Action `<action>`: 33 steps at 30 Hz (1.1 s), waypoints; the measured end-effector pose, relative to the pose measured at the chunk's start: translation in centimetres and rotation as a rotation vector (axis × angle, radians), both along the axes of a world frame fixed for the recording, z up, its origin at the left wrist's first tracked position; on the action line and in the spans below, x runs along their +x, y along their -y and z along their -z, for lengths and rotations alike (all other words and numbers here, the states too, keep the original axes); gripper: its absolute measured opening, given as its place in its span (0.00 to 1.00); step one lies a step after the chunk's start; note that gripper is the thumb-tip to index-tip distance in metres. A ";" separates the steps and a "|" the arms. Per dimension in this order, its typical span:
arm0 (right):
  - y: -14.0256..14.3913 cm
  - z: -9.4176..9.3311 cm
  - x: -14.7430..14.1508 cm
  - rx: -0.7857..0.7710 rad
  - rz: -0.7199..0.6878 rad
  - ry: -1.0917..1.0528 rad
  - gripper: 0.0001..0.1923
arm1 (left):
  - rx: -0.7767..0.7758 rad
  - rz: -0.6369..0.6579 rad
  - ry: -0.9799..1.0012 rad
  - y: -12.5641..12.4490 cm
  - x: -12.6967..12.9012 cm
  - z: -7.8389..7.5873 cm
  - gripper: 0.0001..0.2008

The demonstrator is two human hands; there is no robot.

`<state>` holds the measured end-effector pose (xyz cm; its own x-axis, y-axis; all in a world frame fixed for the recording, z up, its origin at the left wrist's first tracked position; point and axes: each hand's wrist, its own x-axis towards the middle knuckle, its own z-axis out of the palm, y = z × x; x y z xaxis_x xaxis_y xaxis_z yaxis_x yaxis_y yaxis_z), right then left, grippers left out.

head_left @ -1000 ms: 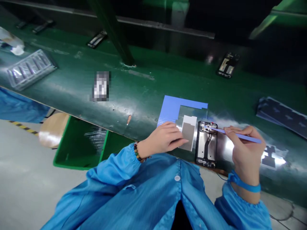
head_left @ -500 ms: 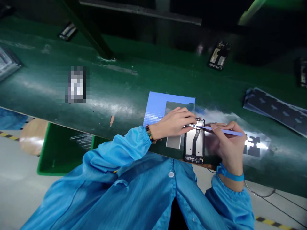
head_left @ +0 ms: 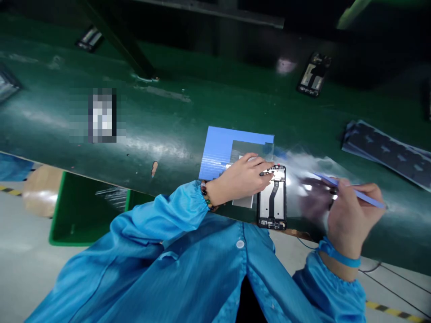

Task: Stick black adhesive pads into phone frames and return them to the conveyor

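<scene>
Blue snap-fronted smock (head_left: pixel 188 269); beaded bracelet (head_left: pixel 205 201) (left); blue wristband (head_left: pixel 338 253)

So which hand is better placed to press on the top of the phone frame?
Probably the left hand: its fingertips already rest at the phone frame's top edge. The right hand is off to the side, gripping a blue stick.

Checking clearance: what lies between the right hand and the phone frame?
Head view: only shiny green belt between right hand and phone frame.
</scene>
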<state>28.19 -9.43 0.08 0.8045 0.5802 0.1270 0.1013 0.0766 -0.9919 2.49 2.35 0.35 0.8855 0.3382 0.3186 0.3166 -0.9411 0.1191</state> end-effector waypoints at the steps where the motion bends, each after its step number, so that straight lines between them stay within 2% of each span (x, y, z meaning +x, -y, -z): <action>1: 0.3 0.3 0.2 0.008 0.050 0.014 0.23 | 0.007 -0.014 -0.006 0.2 0.0 -0.1 0.11; 4: 0.9 1.0 -0.3 0.011 0.056 -0.031 0.22 | -0.008 0.023 -0.015 0.0 -0.1 0.0 0.10; 7: 1.6 0.9 -0.7 0.075 0.010 -0.196 0.21 | -0.047 0.090 -0.001 -0.8 -0.3 0.6 0.09; 10: 2.6 0.4 0.9 0.108 0.082 -0.311 0.21 | -0.073 0.101 0.057 -1.1 0.2 0.7 0.09; 13: 4.0 0.3 3.6 0.120 0.145 -0.357 0.17 | -0.093 0.156 0.085 -0.2 1.9 -0.3 0.11; 15: 5.0 0.5 5.2 0.104 0.141 -0.315 0.14 | -0.103 0.229 0.049 1.0 3.6 -1.1 0.12; 18: 6.4 0.7 6.9 -0.003 0.172 -0.126 0.16 | -0.106 0.301 -0.005 2.7 6.7 -1.8 0.12; 22: 7.8 0.5 8.2 -0.169 0.285 0.138 0.19 | -0.096 0.352 -0.013 4.2 9.9 -1.2 0.21; 26: 8.0 0.3 8.5 -0.260 0.274 0.174 0.20 | -0.121 0.354 -0.015 4.7 10.9 -0.5 0.29; 28: 7.6 0.5 8.6 -0.234 0.246 0.141 0.21 | -0.129 0.352 -0.012 4.8 11.0 -0.5 0.31; 33: 6.0 0.9 8.6 0.021 0.197 -0.071 0.25 | -0.151 0.352 -0.002 4.9 10.7 -0.5 0.34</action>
